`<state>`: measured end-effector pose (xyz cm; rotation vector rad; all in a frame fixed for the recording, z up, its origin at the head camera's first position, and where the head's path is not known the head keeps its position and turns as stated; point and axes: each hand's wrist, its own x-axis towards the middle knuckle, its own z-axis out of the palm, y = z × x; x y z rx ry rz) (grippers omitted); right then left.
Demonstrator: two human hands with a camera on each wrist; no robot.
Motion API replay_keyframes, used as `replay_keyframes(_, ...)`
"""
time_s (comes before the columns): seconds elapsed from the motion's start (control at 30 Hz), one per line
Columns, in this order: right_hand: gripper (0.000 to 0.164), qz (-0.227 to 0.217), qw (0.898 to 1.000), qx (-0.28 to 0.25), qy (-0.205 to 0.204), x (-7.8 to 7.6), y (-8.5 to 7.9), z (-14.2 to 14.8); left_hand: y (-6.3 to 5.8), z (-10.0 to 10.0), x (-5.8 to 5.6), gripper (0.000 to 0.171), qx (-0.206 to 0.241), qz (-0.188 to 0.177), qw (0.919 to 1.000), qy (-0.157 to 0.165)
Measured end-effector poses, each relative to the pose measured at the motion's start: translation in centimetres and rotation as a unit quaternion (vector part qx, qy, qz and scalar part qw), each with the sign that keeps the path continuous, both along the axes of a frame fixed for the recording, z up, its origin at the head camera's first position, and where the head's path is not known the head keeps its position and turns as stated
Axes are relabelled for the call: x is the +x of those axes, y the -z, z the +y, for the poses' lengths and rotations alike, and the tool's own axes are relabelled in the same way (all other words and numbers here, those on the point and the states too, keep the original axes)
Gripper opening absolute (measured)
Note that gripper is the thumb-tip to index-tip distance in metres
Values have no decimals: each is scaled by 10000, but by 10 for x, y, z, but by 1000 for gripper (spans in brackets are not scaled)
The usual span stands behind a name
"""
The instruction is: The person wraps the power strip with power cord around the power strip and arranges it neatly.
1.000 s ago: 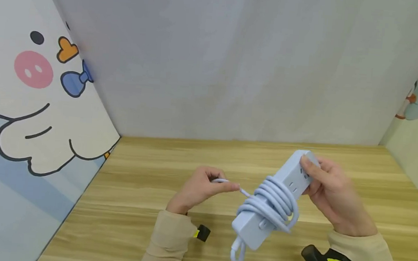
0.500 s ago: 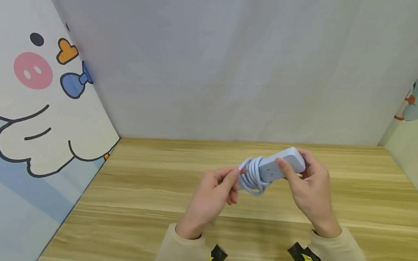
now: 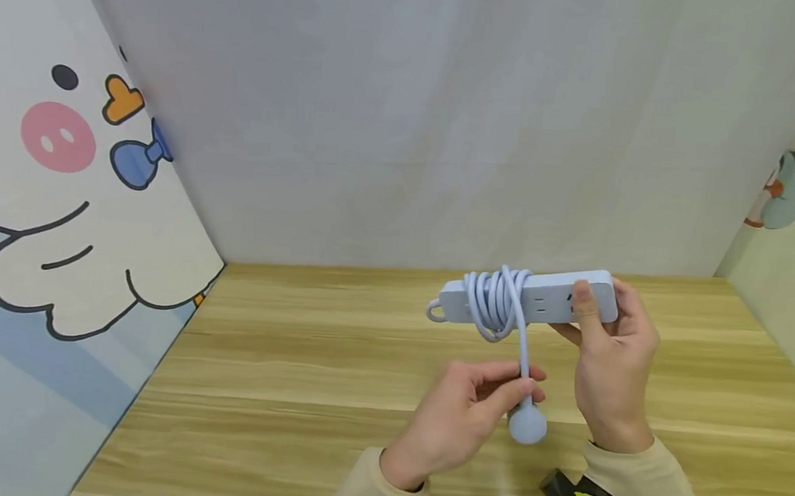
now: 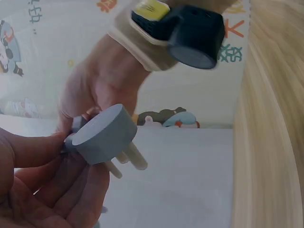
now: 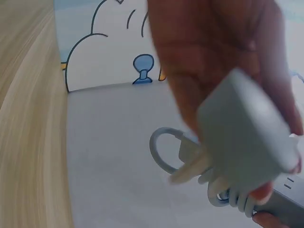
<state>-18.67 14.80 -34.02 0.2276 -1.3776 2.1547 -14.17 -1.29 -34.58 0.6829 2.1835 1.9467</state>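
A pale blue power strip (image 3: 553,295) is held up above the table, nearly level, in the head view. Its cord (image 3: 494,302) is wound several times round the left part of the strip. My right hand (image 3: 612,366) grips the strip's right end, thumb on the socket face. Below the coils, my left hand (image 3: 457,416) pinches the cord's free end just above the round plug (image 3: 528,423). In the left wrist view the plug (image 4: 105,134) shows its pale prongs beside the fingers. The plug (image 5: 244,130) is large and blurred in the right wrist view.
The wooden table (image 3: 275,378) lies beneath both hands. A pale grey back wall (image 3: 407,124) rises behind it, with a cartoon-printed panel (image 3: 109,256) on the left and another printed panel (image 3: 786,294) on the right. Black wrist cameras sit at both sleeves.
The strip has turned from a steep slant to nearly level. My left hand has come round with the cord, then down and right, and the plug now hangs below the coils.
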Motion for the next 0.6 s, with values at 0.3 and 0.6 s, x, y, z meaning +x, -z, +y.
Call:
replay_keyframes(0.3,20,-740,9916,-793,-704,4,-6,4,28,-1,-20,26,-276,678,9967,-344)
replay_keyframes(0.6,23,-834,9696,-1111,-2016,4,-4,10,42,-7,-35,25,-85,1280,9909,-419)
